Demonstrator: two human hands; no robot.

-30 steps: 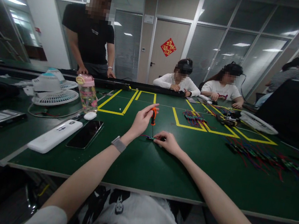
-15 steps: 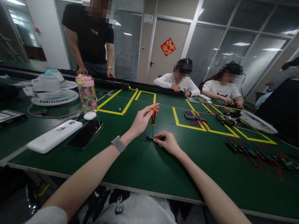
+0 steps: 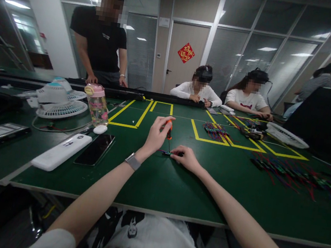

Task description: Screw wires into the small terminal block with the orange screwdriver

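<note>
Gripping 1 screwdriver (image 3: 170, 133) in the left hand (image 3: 156, 135), with thumb and fingers closed round the orange and black handle. Aiming the shaft down, nearly upright, with the tip at the small board (image 3: 166, 153). Cannot make out the exact contact. Pinching the right end of the small board between thumb and fingertips of the right hand (image 3: 189, 160), in a narrow grip, down on the green table (image 3: 179, 195). Can see thin wires (image 3: 161, 151) at the left end of the small board. Wearing 1 watch (image 3: 133, 161) on the left wrist, to the near left of the small board.

Can see, left of the small board, 1 dark phone (image 3: 95, 149) and, past the phone on the same side, 1 white block (image 3: 62, 151). Farther left of the small board and beyond, can make out 1 bottle (image 3: 97, 109) with a pink lid and 1 white fan (image 3: 61, 108). Beyond and right of the small board, can see 1 heap of wires (image 3: 214, 130) over yellow tape (image 3: 209, 140) and, farther right, 1 pile of wires (image 3: 294, 173). Across the table from the small board, facing 1 standing person (image 3: 98, 42) to the left and 2 seated people (image 3: 198, 92) to the right.
</note>
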